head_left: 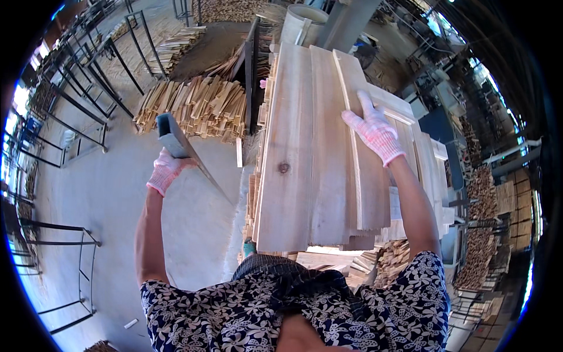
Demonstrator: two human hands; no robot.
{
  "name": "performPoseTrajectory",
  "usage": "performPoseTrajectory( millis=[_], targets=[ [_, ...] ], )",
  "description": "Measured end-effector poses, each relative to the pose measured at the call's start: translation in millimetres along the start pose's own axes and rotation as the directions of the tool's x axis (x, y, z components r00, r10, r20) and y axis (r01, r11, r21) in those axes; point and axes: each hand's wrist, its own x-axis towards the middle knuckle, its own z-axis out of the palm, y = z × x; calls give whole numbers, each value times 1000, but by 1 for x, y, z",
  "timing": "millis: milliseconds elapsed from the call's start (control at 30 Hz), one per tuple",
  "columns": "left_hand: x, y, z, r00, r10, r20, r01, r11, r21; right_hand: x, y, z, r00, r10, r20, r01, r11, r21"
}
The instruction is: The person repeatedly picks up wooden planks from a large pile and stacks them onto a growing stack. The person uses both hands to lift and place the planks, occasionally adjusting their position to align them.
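My left hand, in a pink-and-white knit glove, is closed around a long thin grey board. The board is held out to the left over the floor, seen nearly edge-on, with a dark near-square end. In front of me lies a stack of pale wooden boards, side by side and overlapping; one has a dark knot. My right hand, gloved the same way, rests on the stack with thumb and fingers spread. It touches a board that lies on top, next to its raised left edge.
Bundles of cut wood strips lie on the concrete floor at the far left. Black metal frames stand along the left. A large pale cylinder and a grey post rise behind the stack. More wood is piled at right.
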Motion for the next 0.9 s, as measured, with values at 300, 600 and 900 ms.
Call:
performPoseTrajectory(
  millis=[300,600,900],
  targets=[
    [56,-36,149,901,294,318,-329,942,62,17,18,8,992,-106,-74,115,985,125],
    [25,43,150,906,214,366,-413,640,648,-23,127,-12,990,75,-121,-68,996,58],
    [-50,249,146,962,162,219,-270,677,685,-1,82,41,993,29,-113,-15,993,117]
  ],
)
